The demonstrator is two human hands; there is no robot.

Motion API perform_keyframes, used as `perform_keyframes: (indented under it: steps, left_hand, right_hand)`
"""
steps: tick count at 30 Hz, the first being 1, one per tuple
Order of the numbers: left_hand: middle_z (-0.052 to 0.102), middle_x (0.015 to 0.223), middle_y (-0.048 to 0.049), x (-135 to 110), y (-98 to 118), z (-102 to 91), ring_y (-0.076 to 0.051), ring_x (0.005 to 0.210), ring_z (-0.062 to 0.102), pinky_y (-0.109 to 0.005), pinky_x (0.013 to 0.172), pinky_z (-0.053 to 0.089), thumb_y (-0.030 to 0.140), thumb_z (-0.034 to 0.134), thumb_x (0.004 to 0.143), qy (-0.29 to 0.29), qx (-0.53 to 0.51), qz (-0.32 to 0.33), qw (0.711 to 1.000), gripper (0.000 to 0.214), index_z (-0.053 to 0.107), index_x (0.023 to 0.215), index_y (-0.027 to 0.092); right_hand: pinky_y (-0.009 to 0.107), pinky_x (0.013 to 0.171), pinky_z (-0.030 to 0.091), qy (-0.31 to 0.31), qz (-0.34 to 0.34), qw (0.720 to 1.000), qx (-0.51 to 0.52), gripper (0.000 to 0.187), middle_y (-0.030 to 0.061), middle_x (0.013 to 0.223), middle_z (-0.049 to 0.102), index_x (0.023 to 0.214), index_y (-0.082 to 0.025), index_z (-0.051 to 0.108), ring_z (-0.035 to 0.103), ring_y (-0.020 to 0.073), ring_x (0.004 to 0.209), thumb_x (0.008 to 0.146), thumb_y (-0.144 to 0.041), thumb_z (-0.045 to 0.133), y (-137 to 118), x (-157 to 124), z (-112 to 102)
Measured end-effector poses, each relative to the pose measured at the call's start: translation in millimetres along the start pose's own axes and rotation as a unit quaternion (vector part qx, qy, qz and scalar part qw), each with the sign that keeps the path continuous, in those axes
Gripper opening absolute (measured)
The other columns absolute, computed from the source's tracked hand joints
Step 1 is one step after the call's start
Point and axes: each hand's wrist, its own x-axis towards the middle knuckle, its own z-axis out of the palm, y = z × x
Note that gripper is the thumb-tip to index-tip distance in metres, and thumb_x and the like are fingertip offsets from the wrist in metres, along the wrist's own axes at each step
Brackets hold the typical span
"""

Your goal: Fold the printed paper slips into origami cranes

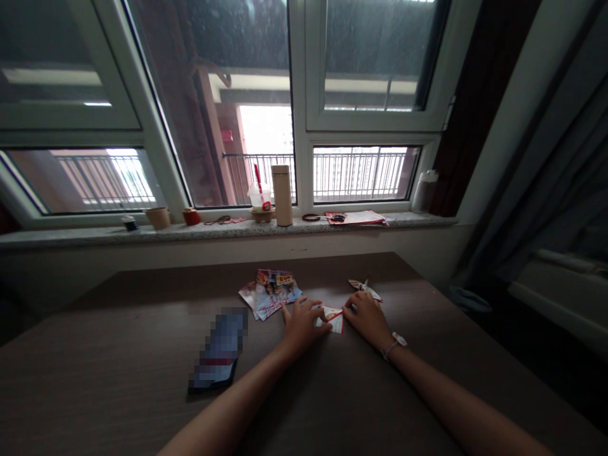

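Note:
A small folded paper, white with red edges and print, lies on the table between my hands. My left hand has its thumb and fingers closed on the paper's left side. At the right corner, the bent fingers of my right hand press together on the same paper. Just beyond my right hand rests a folded paper figure with pointed ends, partly hidden by the hand. Colourful printed sheets lie fanned out beyond my left hand.
A phone with a blurred-out screen lies left of my left forearm on the dark table. Along the windowsill stand a beige flask, a plastic cup with a red straw, a brown cup, papers and a bottle.

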Motion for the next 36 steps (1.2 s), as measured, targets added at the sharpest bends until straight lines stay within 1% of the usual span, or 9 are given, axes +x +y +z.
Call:
perform_keyframes:
  steps: [3,10,13,16,19,23,28,32,36]
  left_hand:
    - [0.058,0.135,0.0012,0.0,-1.2,1.2,-0.036,0.135,0.034,-0.078,0.104,-0.003,0.041,0.071,0.08,0.001,0.0,0.001,1.0,0.013,0.071,0.09,0.032]
    - [0.058,0.135,0.0028,0.3,-0.8,1.5,-0.036,0.135,0.034,-0.079,0.103,-0.004,0.04,0.072,0.08,0.001,-0.011,-0.001,1.0,0.012,0.072,0.089,0.032]
    - [0.059,0.134,0.0018,0.0,-1.0,0.9,-0.035,0.134,0.034,-0.078,0.104,-0.004,0.039,0.071,0.08,0.002,-0.014,-0.003,1.0,0.012,0.072,0.089,0.032]
    - [0.06,0.131,0.0014,-1.0,-1.7,-0.1,-0.034,0.133,0.036,-0.077,0.104,-0.003,0.038,0.07,0.081,0.008,-0.016,-0.001,1.0,0.01,0.072,0.089,0.033]
    - [0.06,0.13,0.0008,-2.2,-1.8,-1.2,-0.034,0.133,0.037,-0.077,0.105,-0.002,0.036,0.067,0.082,0.018,-0.012,-0.009,1.0,0.011,0.072,0.091,0.033]
    - [0.06,0.13,-0.0015,-3.1,0.0,-2.5,-0.032,0.132,0.038,-0.074,0.107,0.004,0.033,0.063,0.084,0.033,-0.003,-0.026,0.999,0.016,0.072,0.097,0.034]
    - [0.058,0.132,-0.0072,-1.7,0.4,-1.7,-0.033,0.13,0.041,-0.072,0.108,0.012,0.036,0.062,0.084,0.042,0.02,-0.055,0.997,0.031,0.068,0.114,0.032]
    - [0.057,0.133,-0.0065,-0.6,-2.1,-1.2,-0.034,0.131,0.039,-0.072,0.108,0.009,0.041,0.063,0.084,0.034,0.012,-0.05,0.998,0.03,0.069,0.111,0.03]
    - [0.057,0.134,-0.0061,-0.4,-2.4,-3.8,-0.034,0.131,0.039,-0.071,0.109,0.009,0.037,0.068,0.08,0.03,-0.009,-0.047,0.998,0.03,0.068,0.109,0.028]
  right_hand:
    - [0.035,0.088,0.037,0.003,-0.005,1.0,0.008,0.014,0.0055,0.093,0.063,0.081,-0.021,0.066,0.054,0.0245,0.101,0.085,-0.033,0.06,-0.1,-0.4,-0.3]
    - [0.038,0.09,0.038,0.001,0.013,1.0,-0.002,0.013,0.007,0.097,0.065,0.081,-0.021,0.068,0.054,0.0266,0.104,0.086,-0.028,0.058,2.2,4.3,2.4]
    - [0.039,0.09,0.039,0.001,0.004,1.0,0.007,0.013,0.0078,0.097,0.064,0.083,-0.021,0.068,0.054,0.027,0.103,0.086,-0.028,0.058,5.0,4.5,3.9]
    - [0.039,0.092,0.04,-0.004,-0.011,0.999,0.048,0.013,0.0079,0.098,0.063,0.09,-0.021,0.068,0.053,0.0259,0.103,0.087,-0.025,0.056,7.8,3.4,4.1]
    - [0.039,0.094,0.04,-0.013,-0.049,0.994,0.093,0.016,0.0063,0.099,0.061,0.097,-0.023,0.069,0.053,0.024,0.104,0.088,-0.023,0.056,7.4,0.7,2.5]
    - [0.04,0.095,0.039,-0.039,-0.083,0.99,0.107,0.017,0.0058,0.102,0.059,0.097,-0.026,0.072,0.052,0.0234,0.106,0.09,-0.03,0.058,3.4,-3.1,0.7]
    - [0.041,0.097,0.04,-0.043,-0.065,0.991,0.11,0.019,0.0072,0.103,0.06,0.1,-0.026,0.073,0.051,0.0245,0.109,0.089,-0.034,0.059,4.4,-1.8,3.8]
    - [0.041,0.097,0.041,-0.05,-0.065,0.99,0.117,0.021,0.008,0.105,0.06,0.102,-0.025,0.072,0.051,0.0247,0.109,0.089,-0.035,0.059,5.6,-0.5,4.8]
    - [0.04,0.098,0.041,-0.053,-0.074,0.988,0.122,0.022,0.0078,0.105,0.06,0.103,-0.026,0.072,0.051,0.0241,0.108,0.09,-0.036,0.059,4.8,-1.6,4.5]
